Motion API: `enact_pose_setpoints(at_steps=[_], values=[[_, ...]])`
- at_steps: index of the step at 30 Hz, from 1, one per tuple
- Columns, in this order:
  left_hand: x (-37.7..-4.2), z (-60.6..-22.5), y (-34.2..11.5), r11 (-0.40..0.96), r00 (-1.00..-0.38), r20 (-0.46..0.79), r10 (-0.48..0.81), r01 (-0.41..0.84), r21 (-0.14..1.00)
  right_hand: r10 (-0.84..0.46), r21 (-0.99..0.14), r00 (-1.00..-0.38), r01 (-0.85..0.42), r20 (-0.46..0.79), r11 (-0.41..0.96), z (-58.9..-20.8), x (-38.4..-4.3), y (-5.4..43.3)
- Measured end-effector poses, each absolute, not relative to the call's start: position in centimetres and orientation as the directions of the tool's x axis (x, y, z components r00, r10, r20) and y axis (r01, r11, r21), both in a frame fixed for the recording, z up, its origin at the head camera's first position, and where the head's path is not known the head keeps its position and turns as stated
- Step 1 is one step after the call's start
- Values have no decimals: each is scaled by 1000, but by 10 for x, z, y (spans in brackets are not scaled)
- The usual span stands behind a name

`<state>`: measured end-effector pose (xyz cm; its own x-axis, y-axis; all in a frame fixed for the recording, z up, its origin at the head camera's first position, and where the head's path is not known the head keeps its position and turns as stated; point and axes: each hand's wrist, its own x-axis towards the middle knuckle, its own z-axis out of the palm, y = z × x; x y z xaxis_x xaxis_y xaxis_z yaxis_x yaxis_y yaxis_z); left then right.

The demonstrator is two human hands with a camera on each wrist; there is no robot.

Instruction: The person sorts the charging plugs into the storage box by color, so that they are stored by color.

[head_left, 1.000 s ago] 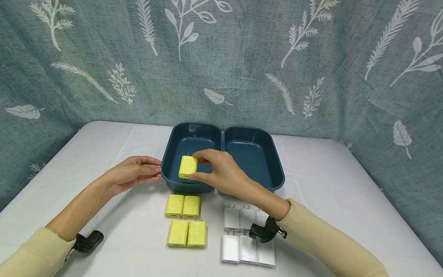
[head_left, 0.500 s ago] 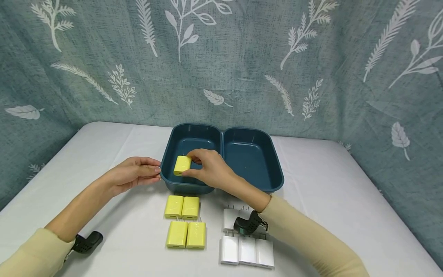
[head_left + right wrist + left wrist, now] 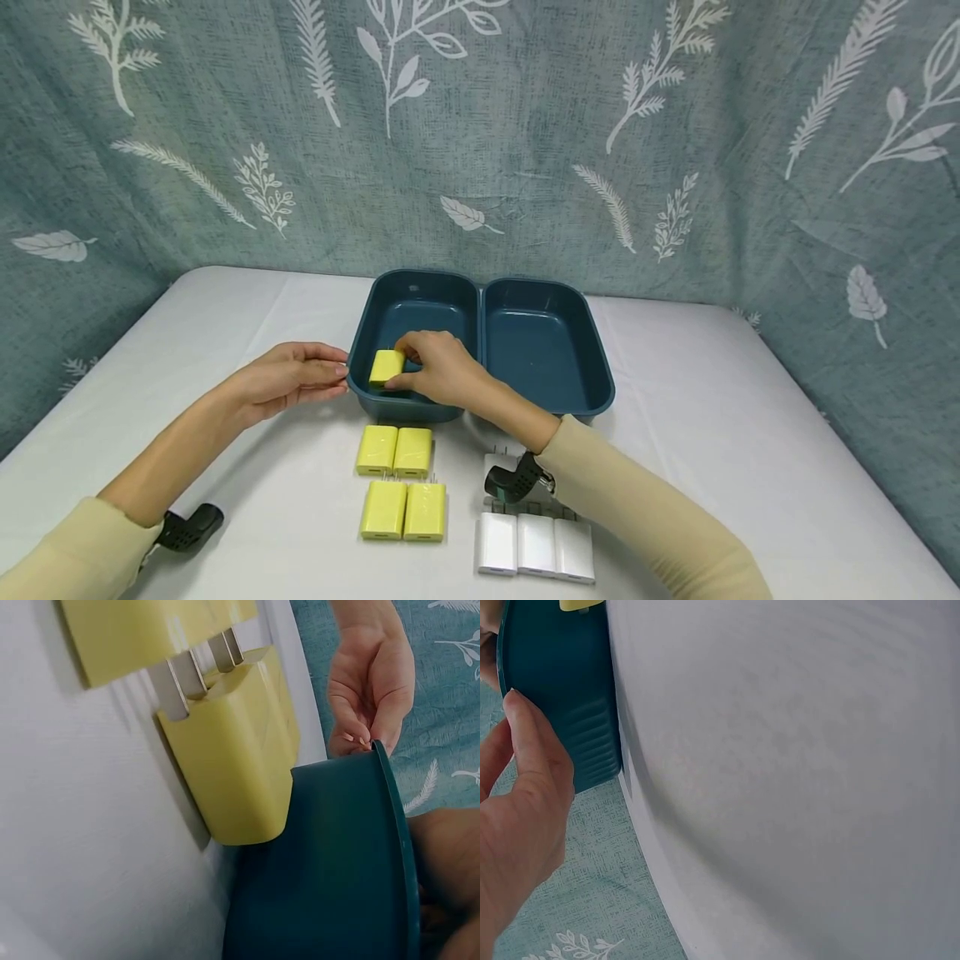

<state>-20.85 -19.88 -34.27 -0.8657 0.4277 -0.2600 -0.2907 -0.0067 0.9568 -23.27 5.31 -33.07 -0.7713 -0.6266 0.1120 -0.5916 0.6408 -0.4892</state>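
Observation:
My right hand pinches a yellow charger plug between thumb and fingers, low inside the left dark teal bin, near its left wall. My left hand lies against that bin's outer left side, its fingertips touching the rim. Several yellow charger plugs lie in two rows on the white cloth in front of the bin; the right wrist view shows one yellow charger up close, with metal prongs of another overlapping it. In that view the bin wall hides most of the right hand.
A second teal bin stands right beside the first. White charger plugs lie in rows at the front; the right wrist camera and sleeve cover part of the back row. A patterned green curtain hangs behind the table.
My right hand has carried the yellow charger plug left and down, deeper into the left bin. The left hand has stayed at the rim.

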Motion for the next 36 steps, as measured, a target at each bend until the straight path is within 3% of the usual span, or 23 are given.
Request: enact_pose_setpoints(at_steps=[24,36], values=[[-207,-341,-199,-5,-872,-261,414,-289,957,-636,-455,-772,-572,16,683,-331,-238,36],[-207,-341,-199,-5,-871,-259,417,-287,958,-634,-449,-772,-581,41,679,-328,-236,37]])
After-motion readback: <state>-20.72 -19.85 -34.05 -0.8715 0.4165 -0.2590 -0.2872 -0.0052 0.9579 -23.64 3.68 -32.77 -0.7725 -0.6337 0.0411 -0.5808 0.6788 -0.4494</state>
